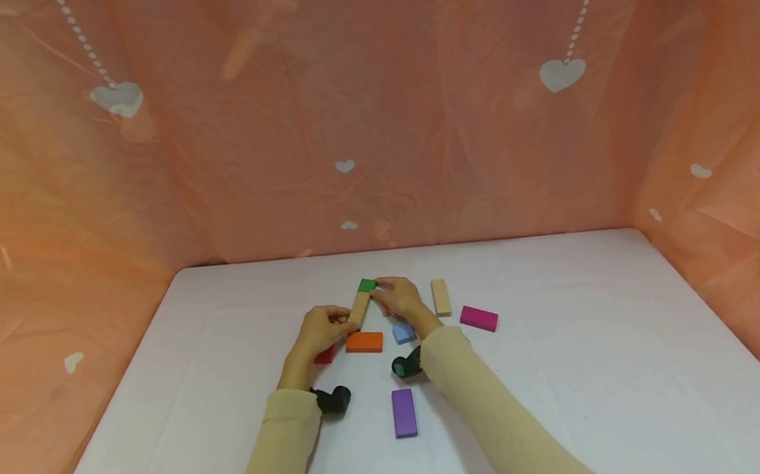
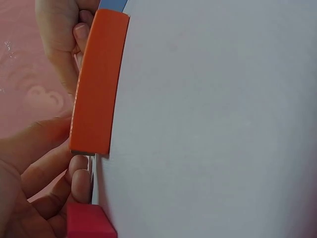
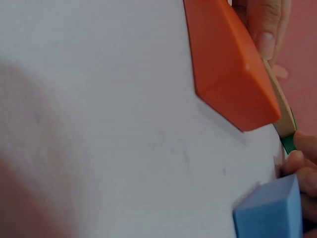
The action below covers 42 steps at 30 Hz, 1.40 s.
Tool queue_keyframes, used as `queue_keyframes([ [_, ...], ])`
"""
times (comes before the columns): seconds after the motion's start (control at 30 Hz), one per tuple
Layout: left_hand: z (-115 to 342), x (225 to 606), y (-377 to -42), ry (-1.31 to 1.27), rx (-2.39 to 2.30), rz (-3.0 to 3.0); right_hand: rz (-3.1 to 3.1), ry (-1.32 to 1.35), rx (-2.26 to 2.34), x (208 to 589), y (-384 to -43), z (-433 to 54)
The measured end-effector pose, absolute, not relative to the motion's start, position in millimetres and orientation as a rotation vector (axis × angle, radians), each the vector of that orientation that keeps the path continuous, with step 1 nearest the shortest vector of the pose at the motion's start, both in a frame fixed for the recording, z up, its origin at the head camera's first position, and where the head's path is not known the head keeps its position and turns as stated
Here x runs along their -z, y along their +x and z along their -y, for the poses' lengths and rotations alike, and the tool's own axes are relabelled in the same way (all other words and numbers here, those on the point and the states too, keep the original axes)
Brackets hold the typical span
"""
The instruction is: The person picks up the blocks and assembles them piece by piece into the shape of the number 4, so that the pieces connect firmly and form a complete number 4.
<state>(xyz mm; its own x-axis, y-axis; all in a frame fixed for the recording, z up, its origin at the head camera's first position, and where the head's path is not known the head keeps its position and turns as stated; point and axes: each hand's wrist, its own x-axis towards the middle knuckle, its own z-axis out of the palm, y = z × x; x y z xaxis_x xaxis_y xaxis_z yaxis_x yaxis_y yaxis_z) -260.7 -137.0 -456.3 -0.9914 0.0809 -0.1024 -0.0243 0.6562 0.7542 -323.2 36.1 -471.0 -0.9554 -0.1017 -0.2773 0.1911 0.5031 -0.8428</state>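
My left hand (image 1: 320, 329) grips the near end of a plain wooden block (image 1: 361, 310) between thumb and fingers. A green block (image 1: 367, 284) sits against that block's far end, and my right hand (image 1: 401, 297) pinches it; in the right wrist view the fingertips are right at the green block (image 3: 289, 144). Close in front of the wooden block lies an orange block (image 1: 364, 342). A red block (image 1: 326, 355) is partly hidden under my left hand, and a light blue block (image 1: 403, 332) lies just below my right wrist.
Right of my right hand are a second plain wooden block (image 1: 441, 298) and a magenta block (image 1: 480, 318). Nearer to me, between the forearms, lies a purple block (image 1: 404, 413). An orange curtain (image 1: 378, 109) with white hearts surrounds the white table (image 1: 599, 368) at the back and sides.
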Motion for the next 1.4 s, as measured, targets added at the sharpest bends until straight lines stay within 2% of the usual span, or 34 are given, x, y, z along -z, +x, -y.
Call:
queue_keyframes([
  [0.5,135.1,455.4,-259.0,0.046,-1.262,-2.736,-2.479,0.031,1.437,472.0,-322.1,-39.4],
  [1.17,154.0,447.4,-252.2,0.135,-1.312,-2.780,-2.364,-0.113,1.762,463.8,-307.3,-48.0],
  [1.4,167.4,444.8,-247.2,0.193,-1.280,-2.782,-2.301,-0.041,1.815,460.0,-299.0,-52.7],
])
